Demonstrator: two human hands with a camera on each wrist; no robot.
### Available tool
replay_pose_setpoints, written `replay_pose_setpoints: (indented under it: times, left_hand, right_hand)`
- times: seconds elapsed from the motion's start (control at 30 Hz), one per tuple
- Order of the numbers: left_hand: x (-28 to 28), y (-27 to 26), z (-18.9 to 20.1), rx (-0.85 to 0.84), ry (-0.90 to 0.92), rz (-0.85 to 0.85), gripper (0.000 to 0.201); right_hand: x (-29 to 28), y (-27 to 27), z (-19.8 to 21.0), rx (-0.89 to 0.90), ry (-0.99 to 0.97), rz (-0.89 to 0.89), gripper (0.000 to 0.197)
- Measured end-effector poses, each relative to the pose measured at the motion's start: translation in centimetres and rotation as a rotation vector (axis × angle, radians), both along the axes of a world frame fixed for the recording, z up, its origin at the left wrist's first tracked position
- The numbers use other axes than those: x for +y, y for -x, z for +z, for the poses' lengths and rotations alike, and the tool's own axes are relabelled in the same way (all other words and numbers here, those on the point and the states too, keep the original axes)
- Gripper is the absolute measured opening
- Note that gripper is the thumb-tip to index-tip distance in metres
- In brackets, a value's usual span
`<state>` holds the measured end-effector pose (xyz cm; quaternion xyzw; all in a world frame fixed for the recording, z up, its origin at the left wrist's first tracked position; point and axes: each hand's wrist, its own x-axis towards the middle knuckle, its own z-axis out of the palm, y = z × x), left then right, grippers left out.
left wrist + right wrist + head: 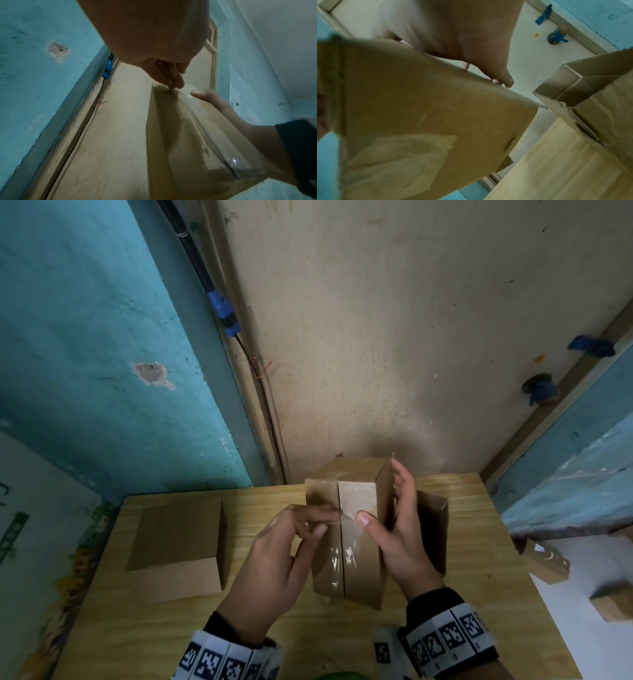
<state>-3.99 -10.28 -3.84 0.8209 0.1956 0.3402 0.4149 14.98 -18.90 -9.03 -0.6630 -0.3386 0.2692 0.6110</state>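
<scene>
A brown cardboard box is held tilted above the wooden table, its flap seam facing me. Clear tape runs along that seam and is partly lifted. My left hand pinches the loose end of the tape near the top of the seam, as the left wrist view shows at the fingertips. My right hand grips the box's right side, thumb on the front face and fingers behind. In the right wrist view the box fills the frame under the palm.
A flattened cardboard box lies on the table's left part. An open box stands just behind my right hand. Two small taped boxes sit on a white surface to the right. Walls close in behind the table.
</scene>
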Motion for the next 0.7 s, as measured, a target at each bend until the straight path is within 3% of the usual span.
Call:
replay_pose_setpoints:
  times: [0.13,0.27,0.4,0.5,0.57,0.7]
  left_hand:
    - [-0.1,0.2,-0.5,0.048,0.075,-0.038,0.018]
    - [-1.4,0.2,-0.7,0.292,0.094,-0.282,0.017]
    - [-2.0,-0.2,-0.9,0.415,0.048,-0.111,0.035]
    - [-1.6,-0.6,-1.5,0.503,-0.134,0.061,0.042]
    - [-1.4,-0.5,-1.7,0.497,-0.293,0.065,0.037]
    - [-1.3,0.6,-2.5,0.413,-0.261,-0.035,0.032]
  right_hand:
    - [-0.1,0.4,-0.3,-0.037,-0.019,-0.019,0.112]
    - [0.1,0.5,0.4,0.067,-0.121,-0.116,0.107]
    - [-0.2,-0.1,1.0,0.026,-0.122,-0.117,0.107]
    - [-0.3,-0.1,1.0,0.071,-0.140,-0.184,0.104]
    - [-0.1,-0.2,1.2,0.147,-0.147,-0.269,0.102]
    - [0.1,-0.9,1.2,0.208,-0.101,-0.372,0.095]
